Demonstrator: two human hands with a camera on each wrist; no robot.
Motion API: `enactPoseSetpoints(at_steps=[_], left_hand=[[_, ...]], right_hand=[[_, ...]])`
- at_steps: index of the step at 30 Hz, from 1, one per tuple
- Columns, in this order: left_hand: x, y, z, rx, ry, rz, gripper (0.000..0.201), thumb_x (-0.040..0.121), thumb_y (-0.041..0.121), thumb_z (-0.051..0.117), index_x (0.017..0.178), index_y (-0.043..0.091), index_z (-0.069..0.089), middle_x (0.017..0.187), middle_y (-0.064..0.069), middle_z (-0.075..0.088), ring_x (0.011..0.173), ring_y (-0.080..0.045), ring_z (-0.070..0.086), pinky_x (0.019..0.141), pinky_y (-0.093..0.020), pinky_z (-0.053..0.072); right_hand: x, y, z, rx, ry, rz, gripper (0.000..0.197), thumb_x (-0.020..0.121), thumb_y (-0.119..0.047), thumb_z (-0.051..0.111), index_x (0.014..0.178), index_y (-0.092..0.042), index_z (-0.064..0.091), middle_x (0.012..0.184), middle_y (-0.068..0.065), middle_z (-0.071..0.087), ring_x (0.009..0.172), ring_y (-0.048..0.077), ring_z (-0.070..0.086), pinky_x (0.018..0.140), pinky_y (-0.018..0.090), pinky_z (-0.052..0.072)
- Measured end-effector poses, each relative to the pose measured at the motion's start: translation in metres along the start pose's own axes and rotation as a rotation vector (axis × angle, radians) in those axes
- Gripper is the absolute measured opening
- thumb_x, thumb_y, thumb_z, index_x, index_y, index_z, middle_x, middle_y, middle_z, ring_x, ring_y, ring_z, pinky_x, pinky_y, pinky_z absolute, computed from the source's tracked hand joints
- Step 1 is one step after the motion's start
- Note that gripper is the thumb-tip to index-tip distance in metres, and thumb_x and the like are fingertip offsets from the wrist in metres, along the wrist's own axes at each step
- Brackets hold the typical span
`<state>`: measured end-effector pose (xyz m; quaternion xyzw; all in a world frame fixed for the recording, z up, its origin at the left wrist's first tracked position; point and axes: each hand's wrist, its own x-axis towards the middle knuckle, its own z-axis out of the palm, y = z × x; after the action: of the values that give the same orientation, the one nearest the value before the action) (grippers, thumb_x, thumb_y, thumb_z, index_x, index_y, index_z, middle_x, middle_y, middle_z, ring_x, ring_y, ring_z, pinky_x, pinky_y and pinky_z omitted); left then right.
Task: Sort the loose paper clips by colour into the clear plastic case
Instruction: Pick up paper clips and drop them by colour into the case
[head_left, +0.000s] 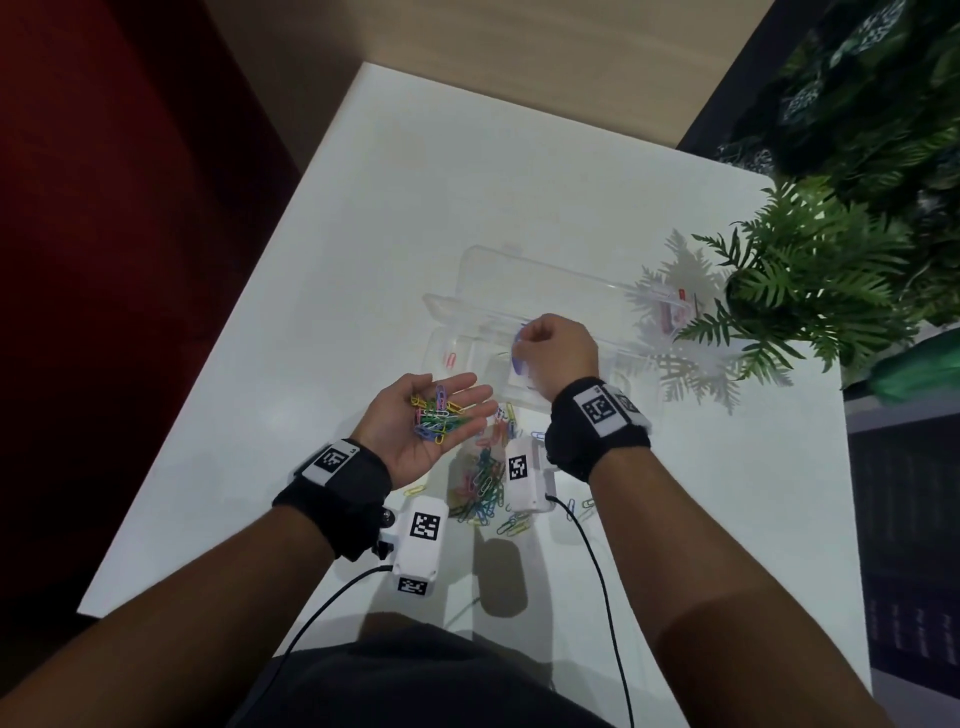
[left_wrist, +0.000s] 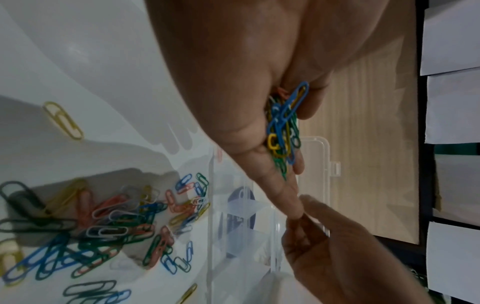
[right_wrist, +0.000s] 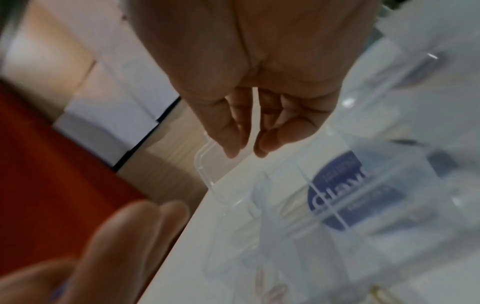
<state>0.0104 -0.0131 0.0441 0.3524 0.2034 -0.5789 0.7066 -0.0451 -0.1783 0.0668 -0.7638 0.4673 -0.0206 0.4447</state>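
Mid-sort: left hand (head_left: 423, 423), fingers spread, cups mixed coloured paper clips (head_left: 435, 414); right hand (head_left: 558, 345) fingers curled over the clear plastic case (head_left: 441, 332), contents unclear. Next, probably pick another clip.

Only partly readable text: round dark-blue sticker (right_wrist: 337, 191) on the clear plastic case (right_wrist: 207, 176), white letters approx. "tlaw", cut off by a divider; smaller print above and below too blurred. Wrist units (head_left: 427, 526) carry b/w square code tags, no letters.
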Motion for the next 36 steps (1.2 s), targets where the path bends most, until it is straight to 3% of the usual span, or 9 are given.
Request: enactPoseSetpoints(at_steps=[3, 7, 15, 19, 22, 24, 28, 31, 36], left_hand=[[0.001, -0.001, 0.003, 0.036, -0.024, -0.031, 0.047, 0.098, 0.028, 0.032, 0.108, -0.006, 0.064, 0.108, -0.026, 0.068, 0.09, -0.038, 0.07, 0.081, -0.043, 0.055], [0.005, -0.003, 0.002, 0.062, -0.063, -0.053, 0.058, 0.1, 0.033, 0.031, 0.085, -0.002, 0.074, 0.089, -0.02, 0.067, 0.083, -0.031, 0.067, 0.084, -0.045, 0.054], [0.005, -0.009, 0.009, 0.09, -0.039, -0.072, 0.045, 0.1, 0.029, 0.031, 0.097, -0.003, 0.062, 0.095, -0.021, 0.062, 0.088, -0.031, 0.063, 0.083, -0.047, 0.054], [0.007, -0.009, 0.013, 0.054, -0.031, -0.067, 0.052, 0.099, 0.027, 0.03, 0.086, -0.006, 0.068, 0.085, -0.023, 0.067, 0.074, -0.032, 0.069, 0.074, -0.044, 0.057], [0.007, -0.007, 0.017, 0.014, -0.02, -0.05, 0.054, 0.099, 0.027, 0.029, 0.082, -0.005, 0.069, 0.079, -0.019, 0.069, 0.068, -0.025, 0.07, 0.068, -0.035, 0.059], [0.008, -0.006, 0.019, -0.02, 0.011, -0.077, 0.047, 0.099, 0.03, 0.032, 0.092, -0.004, 0.065, 0.079, -0.016, 0.07, 0.067, -0.021, 0.07, 0.063, -0.027, 0.058], [0.008, -0.006, 0.024, -0.003, -0.024, -0.104, 0.048, 0.098, 0.032, 0.029, 0.116, 0.001, 0.062, 0.119, -0.02, 0.065, 0.103, -0.028, 0.065, 0.086, -0.033, 0.054], [0.008, -0.008, 0.025, -0.021, -0.042, -0.124, 0.048, 0.098, 0.032, 0.029, 0.116, 0.002, 0.062, 0.116, -0.019, 0.067, 0.096, -0.028, 0.069, 0.08, -0.034, 0.057], [0.008, -0.009, 0.025, -0.047, -0.071, -0.128, 0.048, 0.097, 0.031, 0.03, 0.12, 0.001, 0.06, 0.122, -0.02, 0.064, 0.107, -0.03, 0.063, 0.094, -0.037, 0.05]], right_hand=[[-0.013, -0.008, 0.002, -0.14, -0.081, -0.217, 0.014, 0.081, -0.019, 0.067, 0.095, -0.021, 0.069, 0.093, -0.007, 0.062, 0.084, 0.011, 0.057, 0.074, 0.012, 0.04], [-0.034, -0.011, 0.011, -0.42, -0.379, -0.437, 0.019, 0.083, -0.023, 0.067, 0.102, -0.021, 0.07, 0.1, 0.005, 0.059, 0.096, 0.02, 0.056, 0.079, 0.031, 0.045], [-0.038, -0.005, 0.004, -0.501, -0.379, -0.542, 0.012, 0.083, -0.017, 0.063, 0.092, -0.013, 0.07, 0.096, 0.01, 0.056, 0.093, 0.026, 0.053, 0.079, 0.036, 0.043], [-0.041, -0.003, -0.011, -0.359, -0.283, -0.489, 0.003, 0.081, -0.013, 0.065, 0.083, -0.011, 0.067, 0.085, 0.005, 0.063, 0.075, 0.016, 0.053, 0.067, 0.03, 0.04], [-0.061, -0.006, -0.013, -0.215, -0.278, -0.458, 0.004, 0.081, -0.013, 0.067, 0.078, -0.014, 0.064, 0.076, -0.002, 0.063, 0.067, 0.01, 0.053, 0.061, 0.024, 0.041], [-0.077, -0.008, -0.002, -0.255, -0.301, -0.525, 0.009, 0.08, -0.011, 0.064, 0.075, -0.017, 0.061, 0.079, 0.0, 0.063, 0.072, 0.017, 0.055, 0.066, 0.03, 0.046], [-0.084, -0.002, 0.021, -0.493, -0.224, -0.657, 0.012, 0.079, -0.007, 0.052, 0.082, -0.009, 0.064, 0.089, 0.011, 0.064, 0.085, 0.032, 0.055, 0.073, 0.041, 0.044], [-0.086, 0.003, 0.027, -0.479, -0.134, -0.716, 0.021, 0.075, -0.012, 0.042, 0.074, -0.008, 0.063, 0.078, 0.011, 0.064, 0.077, 0.033, 0.058, 0.067, 0.042, 0.044], [-0.087, 0.005, 0.023, -0.32, -0.101, -0.747, 0.012, 0.074, -0.004, 0.048, 0.07, -0.008, 0.059, 0.074, 0.007, 0.061, 0.073, 0.023, 0.052, 0.069, 0.036, 0.038]])
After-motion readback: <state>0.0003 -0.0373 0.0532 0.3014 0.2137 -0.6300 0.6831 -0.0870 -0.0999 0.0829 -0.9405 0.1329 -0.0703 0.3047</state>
